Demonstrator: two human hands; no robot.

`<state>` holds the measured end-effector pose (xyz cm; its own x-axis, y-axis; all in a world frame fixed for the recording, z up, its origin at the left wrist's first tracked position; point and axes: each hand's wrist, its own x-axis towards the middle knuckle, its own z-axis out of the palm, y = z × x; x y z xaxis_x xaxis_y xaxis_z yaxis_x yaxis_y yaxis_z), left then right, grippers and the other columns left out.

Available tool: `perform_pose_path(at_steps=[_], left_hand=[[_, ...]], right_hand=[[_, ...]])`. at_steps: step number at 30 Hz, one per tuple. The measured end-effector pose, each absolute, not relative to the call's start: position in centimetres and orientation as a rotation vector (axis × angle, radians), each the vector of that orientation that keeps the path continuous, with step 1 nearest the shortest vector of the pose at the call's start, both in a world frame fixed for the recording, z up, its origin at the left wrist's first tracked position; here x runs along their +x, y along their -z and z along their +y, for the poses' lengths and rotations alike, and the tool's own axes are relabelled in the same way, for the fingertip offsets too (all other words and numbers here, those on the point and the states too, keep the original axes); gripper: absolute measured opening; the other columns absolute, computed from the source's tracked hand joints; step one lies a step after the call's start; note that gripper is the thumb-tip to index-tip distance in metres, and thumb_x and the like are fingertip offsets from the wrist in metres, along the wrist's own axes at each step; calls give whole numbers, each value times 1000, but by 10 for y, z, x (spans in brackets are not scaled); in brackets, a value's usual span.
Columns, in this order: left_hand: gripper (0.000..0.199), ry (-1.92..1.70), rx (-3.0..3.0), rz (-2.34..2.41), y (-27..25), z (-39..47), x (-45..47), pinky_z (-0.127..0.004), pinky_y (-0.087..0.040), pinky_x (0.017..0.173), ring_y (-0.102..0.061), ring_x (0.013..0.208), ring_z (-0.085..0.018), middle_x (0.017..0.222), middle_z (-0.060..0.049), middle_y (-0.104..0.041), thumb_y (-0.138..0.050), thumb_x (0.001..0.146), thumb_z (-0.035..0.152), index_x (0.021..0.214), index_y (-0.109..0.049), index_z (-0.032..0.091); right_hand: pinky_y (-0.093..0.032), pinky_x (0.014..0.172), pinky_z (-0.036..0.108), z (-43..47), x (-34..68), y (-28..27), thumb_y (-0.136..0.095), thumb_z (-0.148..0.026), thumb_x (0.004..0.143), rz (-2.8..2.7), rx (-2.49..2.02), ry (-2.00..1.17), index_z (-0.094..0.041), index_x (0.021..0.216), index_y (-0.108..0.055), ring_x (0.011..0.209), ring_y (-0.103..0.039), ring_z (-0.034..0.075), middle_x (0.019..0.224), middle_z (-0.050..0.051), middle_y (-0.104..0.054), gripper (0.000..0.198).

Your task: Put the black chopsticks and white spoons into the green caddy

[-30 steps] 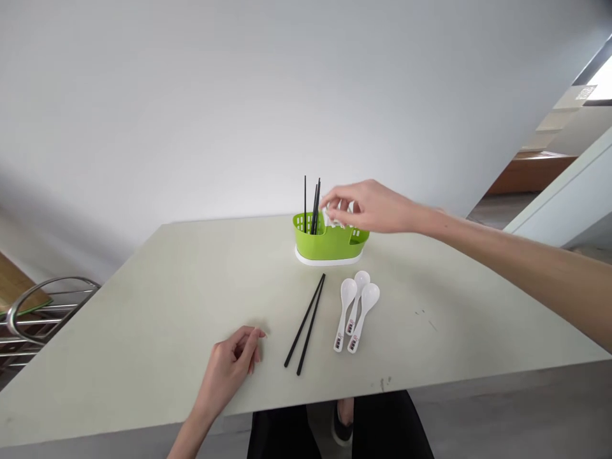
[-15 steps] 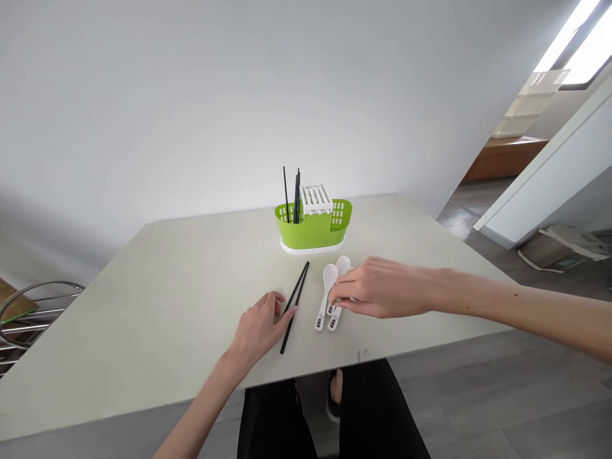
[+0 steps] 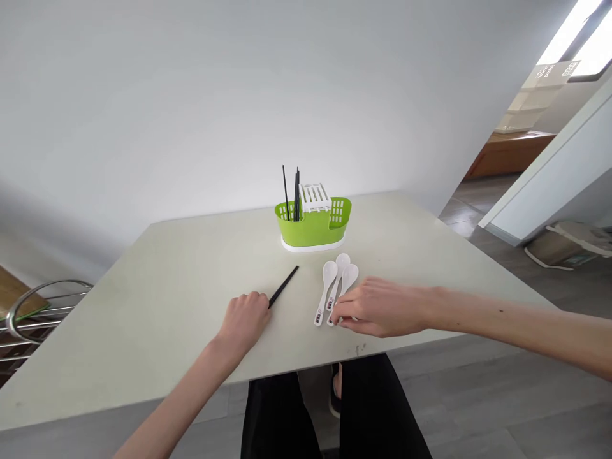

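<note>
My left hand (image 3: 245, 315) is closed around black chopsticks (image 3: 284, 286), whose far ends stick out past the fingers toward the upper right; the rest is hidden under the hand. Three white spoons lie in a fan on the table: a left spoon (image 3: 326, 285), a middle spoon (image 3: 342, 261) and a right spoon (image 3: 350, 275). My right hand (image 3: 370, 307) pinches the right spoon's handle near its printed end, partly covering it. Behind them stands a green utensil basket (image 3: 310, 236) with a white base and several black chopsticks (image 3: 296, 196) upright in its left part.
A white slotted rack (image 3: 314, 197) sits on the middle of the basket. The pale table (image 3: 191, 268) meets a white wall (image 3: 239, 115) at the back. A metal rack (image 3: 43, 312) stands beyond the left edge, and a bin-like container (image 3: 567, 245) is on the floor at right.
My left hand has closed on the chopsticks and drawn them left. My right hand has shifted slightly down toward the spoon's handle end, uncovering the right spoon's bowl.
</note>
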<state>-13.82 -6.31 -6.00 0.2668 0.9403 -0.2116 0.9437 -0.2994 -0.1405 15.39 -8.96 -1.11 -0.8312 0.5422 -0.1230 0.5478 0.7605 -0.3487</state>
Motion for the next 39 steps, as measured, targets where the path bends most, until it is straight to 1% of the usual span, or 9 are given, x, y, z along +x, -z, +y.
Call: perform_pose_path(at_steps=[6,9,14,17,21,23,26,30,39], left_hand=[[26,355,2489,1896,63,-60,-162,-36,-43,67,-71,75,-31,78,-15,-71,-50,83,5,67,-66,18],[22,33,2379,1887,60,-57,-175,-34,-46,68,-71,72,-28,72,-11,-72,-58,83,19,63,-67,21],[26,-547,1922,1716,45,-63,-180,-32,-55,68,-75,72,-24,80,-4,-80,-70,82,50,77,-80,26],[38,-780,1558,1493,38,-70,-165,-35,-62,80,-77,82,-26,89,-7,-82,-80,77,57,87,-83,21],[43,-1010,1174,1239,37,-77,-136,-38,-63,93,-78,94,-26,101,-11,-82,-87,75,56,93,-82,16],[45,-1049,1057,1191,40,-79,-125,-37,-63,95,-78,98,-26,109,-12,-81,-87,77,55,97,-81,15],[47,-1038,1000,1171,45,-78,-118,-37,-63,95,-77,108,-28,119,-14,-79,-85,80,55,104,-79,14],[43,-1049,1013,1153,45,-68,-125,-37,-61,104,-76,113,-27,119,-13,-80,-86,80,49,104,-80,14],[33,-1216,962,1188,21,-39,-148,-33,-61,106,-77,105,-21,106,-10,-82,-91,80,38,98,-81,12]], right_hand=[[-47,78,33,-98,146,14,-54,-20,102,2883,943,831,-21,110,-78,96,-74,24,106,7,-82,25],[-48,80,34,-99,142,18,-55,-19,101,2896,918,888,-21,108,-78,95,-74,24,106,7,-82,25],[-49,80,35,-97,137,23,-58,-23,100,2914,983,1070,-21,106,-78,90,-72,23,103,7,-81,21],[-52,78,34,-95,126,28,-60,-32,102,2817,1225,1417,-20,111,-75,89,-72,21,101,7,-80,22],[-55,68,30,-91,103,33,-64,-54,100,2469,1264,2084,-19,133,-63,96,-73,20,124,13,-74,48],[-55,69,28,-90,93,36,-61,-59,101,2292,1103,2384,-19,129,-64,97,-74,19,129,13,-72,49],[-52,71,28,-90,82,41,-58,-63,102,2065,1035,2675,-18,109,-68,84,-71,15,105,8,-77,46],[-49,69,28,-91,84,49,-63,-62,98,1959,1180,2735,-18,95,-68,65,-60,12,75,0,-68,45],[-48,69,28,-96,110,53,-58,-65,100,2037,1099,2581,-17,106,-71,69,-59,13,77,1,-68,50]])
